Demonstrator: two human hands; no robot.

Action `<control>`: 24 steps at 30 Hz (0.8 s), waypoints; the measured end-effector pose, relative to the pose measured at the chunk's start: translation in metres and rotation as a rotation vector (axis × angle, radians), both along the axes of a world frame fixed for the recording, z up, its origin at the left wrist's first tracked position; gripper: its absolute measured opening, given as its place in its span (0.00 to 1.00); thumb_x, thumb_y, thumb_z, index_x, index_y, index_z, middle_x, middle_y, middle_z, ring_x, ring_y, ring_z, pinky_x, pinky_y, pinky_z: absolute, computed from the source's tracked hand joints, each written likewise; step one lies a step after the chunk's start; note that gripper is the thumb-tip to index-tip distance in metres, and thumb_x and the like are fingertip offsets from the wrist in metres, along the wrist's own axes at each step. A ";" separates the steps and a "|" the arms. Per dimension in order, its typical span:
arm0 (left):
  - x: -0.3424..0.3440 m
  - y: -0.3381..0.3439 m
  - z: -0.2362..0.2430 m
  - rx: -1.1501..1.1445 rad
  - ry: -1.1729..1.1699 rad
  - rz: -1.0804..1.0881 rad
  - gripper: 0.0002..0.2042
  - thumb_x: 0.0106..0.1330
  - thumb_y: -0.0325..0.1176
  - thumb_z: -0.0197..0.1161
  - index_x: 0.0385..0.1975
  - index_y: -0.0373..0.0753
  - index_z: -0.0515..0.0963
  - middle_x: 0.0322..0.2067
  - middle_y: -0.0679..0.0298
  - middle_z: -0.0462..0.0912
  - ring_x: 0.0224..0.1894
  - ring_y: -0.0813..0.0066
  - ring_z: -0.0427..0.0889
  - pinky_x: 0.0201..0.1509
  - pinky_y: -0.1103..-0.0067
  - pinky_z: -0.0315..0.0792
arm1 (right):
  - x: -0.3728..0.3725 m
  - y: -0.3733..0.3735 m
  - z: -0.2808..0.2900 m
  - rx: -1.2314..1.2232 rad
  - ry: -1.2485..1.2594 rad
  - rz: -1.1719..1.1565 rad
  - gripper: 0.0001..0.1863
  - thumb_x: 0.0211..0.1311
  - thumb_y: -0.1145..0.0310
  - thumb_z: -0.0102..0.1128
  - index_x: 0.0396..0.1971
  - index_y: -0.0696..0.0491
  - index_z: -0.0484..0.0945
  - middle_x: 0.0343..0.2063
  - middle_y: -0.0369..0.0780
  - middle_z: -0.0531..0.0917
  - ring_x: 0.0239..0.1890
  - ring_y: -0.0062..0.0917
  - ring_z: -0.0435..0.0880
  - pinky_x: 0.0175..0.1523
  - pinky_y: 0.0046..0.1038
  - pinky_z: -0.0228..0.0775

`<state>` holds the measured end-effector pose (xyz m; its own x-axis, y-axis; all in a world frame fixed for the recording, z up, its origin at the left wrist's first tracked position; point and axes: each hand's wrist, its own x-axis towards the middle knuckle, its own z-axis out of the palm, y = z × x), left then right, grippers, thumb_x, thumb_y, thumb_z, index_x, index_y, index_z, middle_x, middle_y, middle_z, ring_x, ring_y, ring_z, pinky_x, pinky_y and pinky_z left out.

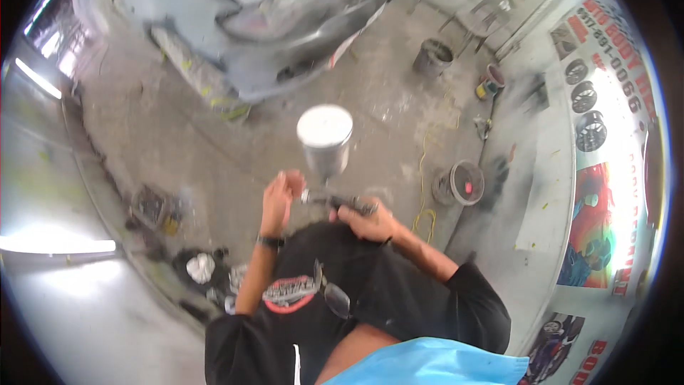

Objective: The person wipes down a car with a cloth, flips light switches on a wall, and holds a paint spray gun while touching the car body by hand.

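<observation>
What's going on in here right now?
A person's right hand grips what looks like a spray gun with a white-lidded cup. The left hand is open near its front end; contact is unclear. Beyond, apparently a car body stands partly covered, with buckets on the floor at right.

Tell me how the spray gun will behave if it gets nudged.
The spray gun is probably top-heavy, since its bulky cup appears to sit above the slim body. It would likely tip unsupported, as the cup narrows downward. Spilling seems less likely: a white lid covers the top.
</observation>
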<state>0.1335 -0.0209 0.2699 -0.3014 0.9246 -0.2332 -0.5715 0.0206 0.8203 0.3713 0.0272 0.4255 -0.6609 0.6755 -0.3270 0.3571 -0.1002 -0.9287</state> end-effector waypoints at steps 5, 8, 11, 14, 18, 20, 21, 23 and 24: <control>-0.006 0.008 0.031 -0.010 0.046 -0.097 0.21 0.82 0.44 0.48 0.54 0.29 0.78 0.49 0.56 0.84 0.51 0.68 0.82 0.60 0.72 0.72 | -0.012 0.004 -0.010 -0.040 0.077 -0.052 0.15 0.68 0.64 0.66 0.48 0.58 0.84 0.28 0.33 0.84 0.25 0.14 0.76 0.29 0.23 0.70; -0.014 -0.018 0.020 -0.012 0.150 -0.303 0.23 0.82 0.46 0.48 0.57 0.32 0.77 0.52 0.57 0.84 0.54 0.72 0.81 0.61 0.74 0.71 | -0.017 -0.002 -0.012 -0.098 0.051 -0.164 0.11 0.72 0.64 0.61 0.43 0.56 0.84 0.24 0.32 0.82 0.16 0.14 0.75 0.23 0.22 0.67; -0.016 -0.061 0.021 -0.001 0.130 -0.560 0.27 0.82 0.50 0.47 0.65 0.33 0.73 0.58 0.59 0.81 0.61 0.72 0.78 0.66 0.73 0.68 | -0.020 -0.004 -0.016 0.029 0.101 -0.203 0.11 0.74 0.67 0.56 0.42 0.56 0.84 0.22 0.33 0.81 0.16 0.13 0.74 0.22 0.22 0.66; -0.028 -0.089 0.019 -0.060 0.026 -0.762 0.26 0.82 0.49 0.47 0.69 0.36 0.71 0.65 0.60 0.76 0.66 0.71 0.73 0.72 0.74 0.63 | -0.026 -0.003 -0.022 0.019 0.146 -0.277 0.12 0.77 0.64 0.54 0.44 0.56 0.82 0.29 0.35 0.84 0.15 0.13 0.73 0.20 0.21 0.63; -0.044 -0.104 0.013 -0.031 0.086 -0.741 0.27 0.82 0.49 0.47 0.70 0.35 0.69 0.69 0.59 0.72 0.71 0.67 0.68 0.76 0.73 0.57 | -0.035 0.001 -0.023 -0.006 0.169 -0.434 0.16 0.78 0.58 0.53 0.47 0.56 0.81 0.38 0.36 0.85 0.14 0.13 0.72 0.20 0.20 0.62; -0.046 -0.106 0.010 -0.051 0.082 -0.736 0.27 0.82 0.49 0.47 0.70 0.35 0.69 0.70 0.58 0.71 0.72 0.67 0.66 0.77 0.73 0.56 | -0.038 0.005 -0.018 -0.006 0.097 -0.471 0.19 0.78 0.53 0.52 0.47 0.55 0.80 0.37 0.36 0.84 0.14 0.15 0.72 0.20 0.20 0.62; -0.048 -0.103 0.009 -0.065 0.048 -0.750 0.29 0.81 0.51 0.47 0.72 0.34 0.66 0.71 0.57 0.69 0.73 0.67 0.65 0.77 0.72 0.55 | -0.038 0.008 -0.020 -0.010 0.095 -0.469 0.19 0.78 0.53 0.52 0.47 0.55 0.80 0.37 0.36 0.84 0.14 0.15 0.72 0.20 0.20 0.62; -0.053 -0.093 0.010 -0.073 0.028 -0.772 0.32 0.81 0.52 0.47 0.73 0.32 0.64 0.72 0.56 0.67 0.73 0.66 0.65 0.77 0.71 0.55 | -0.041 0.020 -0.023 0.050 0.049 -0.431 0.22 0.78 0.51 0.51 0.48 0.56 0.80 0.37 0.37 0.84 0.14 0.15 0.73 0.19 0.20 0.61; -0.051 -0.094 0.011 -0.056 0.087 -0.784 0.32 0.81 0.53 0.46 0.73 0.33 0.64 0.72 0.56 0.66 0.74 0.66 0.63 0.78 0.71 0.54 | -0.043 0.021 -0.022 0.054 0.056 -0.436 0.22 0.78 0.51 0.51 0.48 0.56 0.80 0.37 0.37 0.84 0.14 0.15 0.73 0.19 0.20 0.61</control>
<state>0.0821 -0.1150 0.2810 0.4141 0.8625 -0.2909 -0.3074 0.4333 0.8472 0.3287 0.0479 0.4036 -0.3263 0.9101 -0.2554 0.2409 -0.1812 -0.9535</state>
